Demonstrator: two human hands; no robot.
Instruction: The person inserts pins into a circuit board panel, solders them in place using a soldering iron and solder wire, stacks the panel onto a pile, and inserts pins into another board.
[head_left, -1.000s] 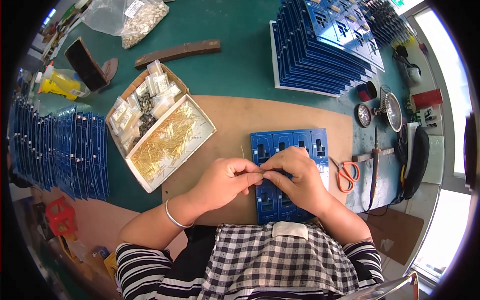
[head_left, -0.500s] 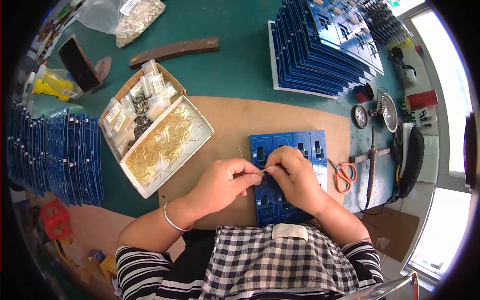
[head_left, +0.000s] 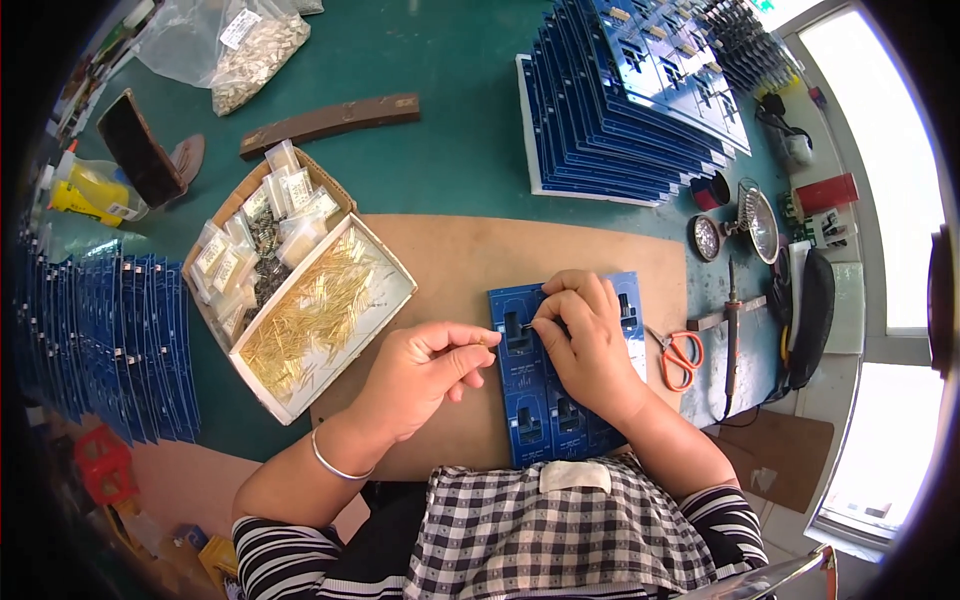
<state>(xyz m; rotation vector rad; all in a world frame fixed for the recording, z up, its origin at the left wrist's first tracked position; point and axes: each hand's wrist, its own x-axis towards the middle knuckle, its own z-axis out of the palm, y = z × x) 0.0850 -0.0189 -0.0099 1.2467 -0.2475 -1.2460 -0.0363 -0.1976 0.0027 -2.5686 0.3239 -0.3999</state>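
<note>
A blue circuit board panel (head_left: 522, 385) with dark cut-outs lies on the brown board in front of me. My right hand (head_left: 590, 345) is over its upper middle, thumb and index finger closed on a thin metal pin (head_left: 527, 326). My left hand (head_left: 425, 375) hovers just left of the panel with thumb and index finger pinched together. Whatever is in that pinch is too small to make out. Left of it a white tray (head_left: 405, 290) holds many loose gold pins (head_left: 315, 325). Behind the pins, a cardboard box (head_left: 335, 190) contains small clear bags (head_left: 300, 240) and dark parts.
Orange-handled scissors (head_left: 682, 362) and a soldering iron (head_left: 732, 345) lie to the right. Stacked blue boards (head_left: 600, 130) stand at the back right, more boards (head_left: 110, 340) at the left. A brown bar (head_left: 335, 122), a phone (head_left: 142, 150) and a bag of pale parts (head_left: 258, 60) sit behind.
My hands, fingertips together before, have moved apart. The left drew back left, while the right stayed over the panel. The whole view has shifted slightly.
</note>
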